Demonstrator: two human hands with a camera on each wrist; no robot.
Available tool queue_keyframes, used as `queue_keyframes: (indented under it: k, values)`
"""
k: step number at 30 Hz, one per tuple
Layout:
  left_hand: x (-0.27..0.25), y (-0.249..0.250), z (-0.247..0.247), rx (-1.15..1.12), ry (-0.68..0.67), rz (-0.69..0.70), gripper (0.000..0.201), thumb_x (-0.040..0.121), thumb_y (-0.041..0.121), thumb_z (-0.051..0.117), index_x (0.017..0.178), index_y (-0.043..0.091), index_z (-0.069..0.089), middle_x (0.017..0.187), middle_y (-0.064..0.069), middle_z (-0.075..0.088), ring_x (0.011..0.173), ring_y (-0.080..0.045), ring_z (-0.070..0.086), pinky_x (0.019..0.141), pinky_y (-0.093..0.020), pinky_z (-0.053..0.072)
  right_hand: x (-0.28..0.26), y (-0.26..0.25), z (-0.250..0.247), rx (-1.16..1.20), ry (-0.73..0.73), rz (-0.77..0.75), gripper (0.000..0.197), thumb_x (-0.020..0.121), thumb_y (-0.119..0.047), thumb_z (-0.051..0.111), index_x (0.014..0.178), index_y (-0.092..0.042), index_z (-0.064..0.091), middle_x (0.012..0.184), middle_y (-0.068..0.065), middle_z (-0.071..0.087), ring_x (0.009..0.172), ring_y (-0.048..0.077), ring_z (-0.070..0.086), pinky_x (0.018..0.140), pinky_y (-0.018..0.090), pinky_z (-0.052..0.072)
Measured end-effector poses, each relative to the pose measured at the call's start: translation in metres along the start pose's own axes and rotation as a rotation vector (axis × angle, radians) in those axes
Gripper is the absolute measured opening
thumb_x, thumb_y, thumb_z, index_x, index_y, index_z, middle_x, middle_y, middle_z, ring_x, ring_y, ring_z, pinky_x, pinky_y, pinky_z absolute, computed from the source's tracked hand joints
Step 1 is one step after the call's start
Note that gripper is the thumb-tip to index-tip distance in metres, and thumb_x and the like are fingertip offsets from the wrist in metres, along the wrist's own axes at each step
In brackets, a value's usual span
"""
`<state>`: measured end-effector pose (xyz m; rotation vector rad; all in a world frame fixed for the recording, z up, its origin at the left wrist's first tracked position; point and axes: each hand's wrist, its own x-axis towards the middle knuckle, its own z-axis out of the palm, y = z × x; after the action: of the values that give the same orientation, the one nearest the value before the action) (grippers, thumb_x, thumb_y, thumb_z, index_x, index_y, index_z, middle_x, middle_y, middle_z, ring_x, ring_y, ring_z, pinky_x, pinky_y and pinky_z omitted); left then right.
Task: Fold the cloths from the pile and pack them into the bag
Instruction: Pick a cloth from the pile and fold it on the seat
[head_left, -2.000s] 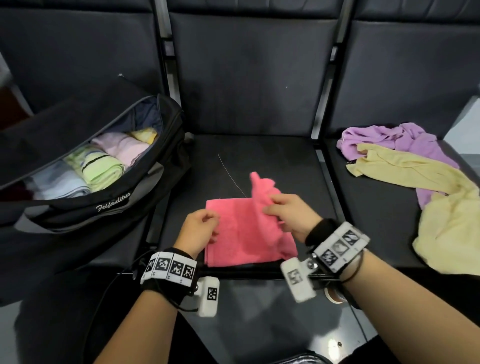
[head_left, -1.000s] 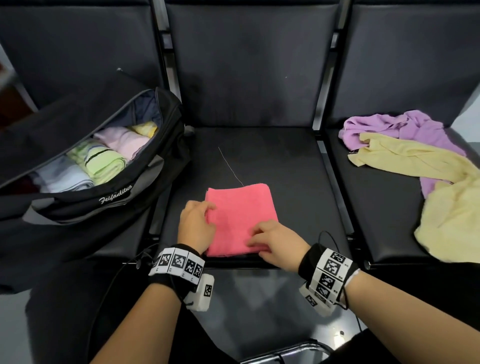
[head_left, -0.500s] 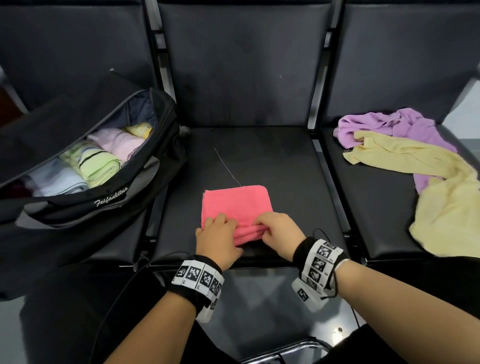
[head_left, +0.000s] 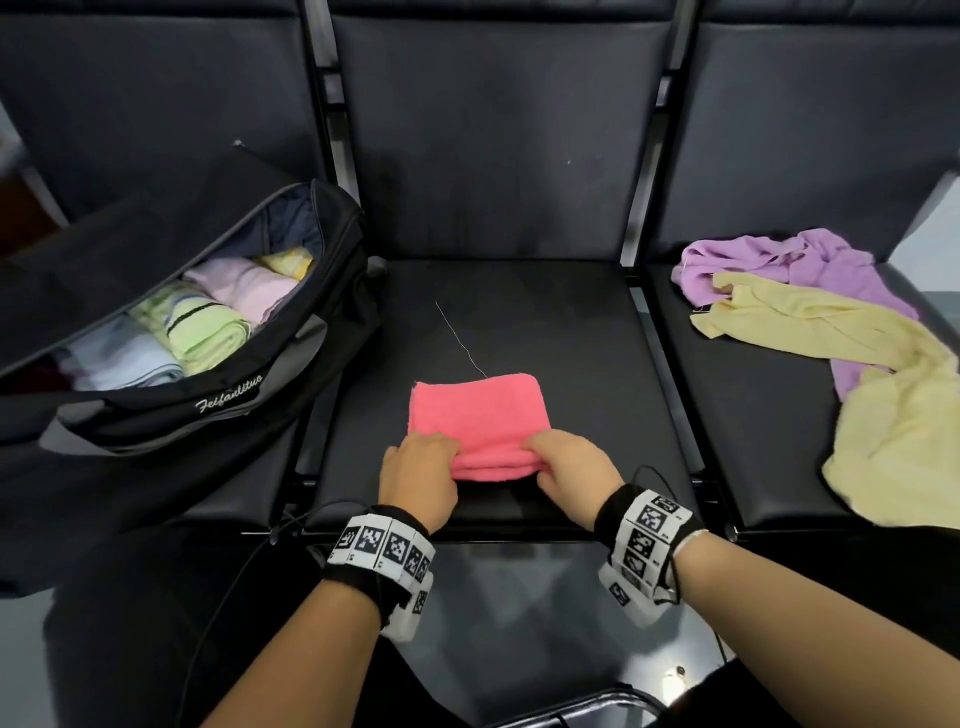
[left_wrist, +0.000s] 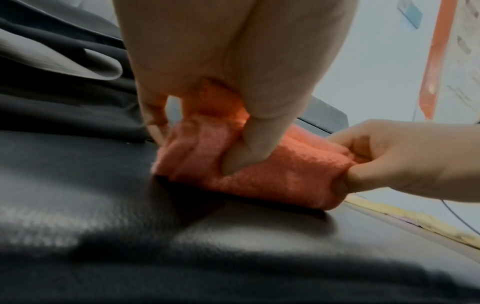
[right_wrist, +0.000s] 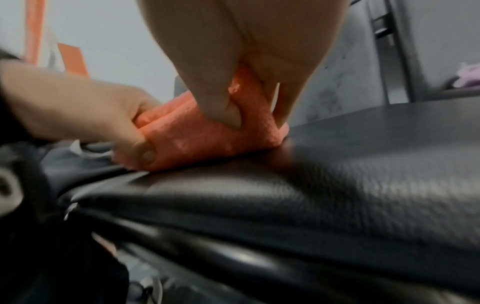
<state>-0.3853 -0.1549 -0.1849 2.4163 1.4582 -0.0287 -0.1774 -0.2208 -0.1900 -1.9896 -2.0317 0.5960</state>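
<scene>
A folded pink cloth lies on the middle black seat, its near edge rolled up. My left hand grips the roll's left end, thumb below and fingers over the top; the left wrist view shows this pink cloth pinched by the left hand. My right hand grips the right end; the right wrist view shows the right hand curled round the pink cloth. An open black bag on the left seat holds several rolled cloths.
A loose pile of a purple cloth and a yellow cloth lies on the right seat. A thin thread lies on the middle seat behind the pink cloth. Seat backs rise behind; a metal frame bar runs along the seat's front edge.
The pink cloth was folded over and flattened into a square. Both hands then took its near edge and have rolled it away from me, so the roll is thicker now.
</scene>
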Motion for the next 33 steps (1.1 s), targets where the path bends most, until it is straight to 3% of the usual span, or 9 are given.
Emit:
queue_keyframes:
  k: [4,7,9,12,17,20,23,29,33]
  values:
    - [0.003,-0.011,-0.010,-0.284,0.068,-0.081,0.003,0.075,0.014,0.063,0.077,0.012,0.062,0.077,-0.004,0.063,0.082,-0.029,0.059,0.072,-0.037,0.047,-0.001,0.013,-0.013,0.295,0.147,0.056,0.025,0.080,-0.001,0.060,0.100,-0.013,0.066,0.087,0.001,0.069,0.082,0.021,0.062,0.081,0.038,0.051]
    - [0.005,-0.021,-0.012,-0.575,0.098,-0.146,0.012,0.074,0.014,0.072,0.072,0.015,0.060,0.063,0.000,0.057,0.061,-0.018,0.050,0.059,-0.031,0.041,-0.005,0.026,-0.018,0.440,0.213,0.094,0.023,0.083,-0.007,0.065,0.097,-0.026,0.065,0.087,-0.009,0.070,0.082,0.010,0.064,0.079,0.028,0.051]
    - [0.008,-0.024,-0.009,-0.751,0.047,-0.133,0.013,0.079,0.007,0.075,0.079,0.014,0.064,0.067,-0.004,0.062,0.062,-0.015,0.048,0.064,-0.030,0.043,-0.007,0.036,-0.017,0.477,0.242,0.126,0.025,0.085,-0.011,0.067,0.092,-0.034,0.062,0.087,-0.012,0.070,0.083,0.004,0.063,0.080,0.027,0.050]
    - [0.011,-0.027,-0.005,-0.914,0.005,-0.129,0.010,0.085,-0.001,0.072,0.090,0.006,0.067,0.083,-0.023,0.070,0.072,-0.019,0.056,0.073,-0.036,0.048,-0.009,0.045,-0.015,0.552,0.236,0.174,0.018,0.086,-0.018,0.069,0.093,-0.032,0.061,0.089,-0.007,0.071,0.089,0.014,0.066,0.086,0.039,0.052]
    - [0.016,-0.028,0.001,-0.897,0.018,-0.131,0.003,0.091,0.010,0.070,0.090,0.010,0.068,0.091,-0.018,0.073,0.079,-0.022,0.063,0.082,-0.046,0.053,-0.005,0.048,-0.014,0.605,0.267,0.214,0.011,0.086,-0.025,0.069,0.093,-0.031,0.064,0.090,-0.007,0.071,0.090,0.015,0.066,0.087,0.042,0.052]
    - [0.021,-0.024,0.003,-0.782,0.052,-0.144,0.008,0.093,0.018,0.068,0.086,0.021,0.065,0.086,-0.004,0.072,0.081,-0.021,0.065,0.076,-0.033,0.050,0.002,0.049,-0.011,0.587,0.272,0.276,0.009,0.087,-0.020,0.070,0.093,-0.025,0.065,0.089,-0.005,0.071,0.089,0.017,0.065,0.086,0.039,0.052]
    - [0.025,-0.019,0.003,-0.712,0.090,-0.151,0.014,0.094,0.023,0.066,0.082,0.028,0.061,0.079,0.005,0.066,0.076,-0.011,0.060,0.065,-0.018,0.041,0.008,0.050,-0.005,0.536,0.265,0.328,0.008,0.086,-0.020,0.070,0.092,-0.022,0.066,0.086,-0.005,0.069,0.086,0.017,0.064,0.080,0.031,0.049]
    - [0.035,-0.014,0.014,-0.630,0.161,-0.214,0.008,0.093,0.022,0.067,0.087,0.018,0.063,0.073,0.004,0.061,0.075,-0.016,0.056,0.070,-0.025,0.037,0.011,0.056,0.004,0.495,0.250,0.425,0.024,0.083,-0.022,0.073,0.102,-0.025,0.060,0.077,-0.010,0.059,0.075,0.010,0.056,0.064,0.009,0.037]
    - [0.040,-0.015,0.021,-0.657,0.191,-0.277,0.008,0.089,0.024,0.071,0.092,0.018,0.066,0.077,0.004,0.065,0.077,-0.016,0.059,0.070,-0.023,0.037,0.017,0.056,0.001,0.442,0.120,0.415,0.053,0.086,-0.023,0.069,0.135,-0.029,0.052,0.100,-0.011,0.060,0.097,0.012,0.057,0.086,0.021,0.038]
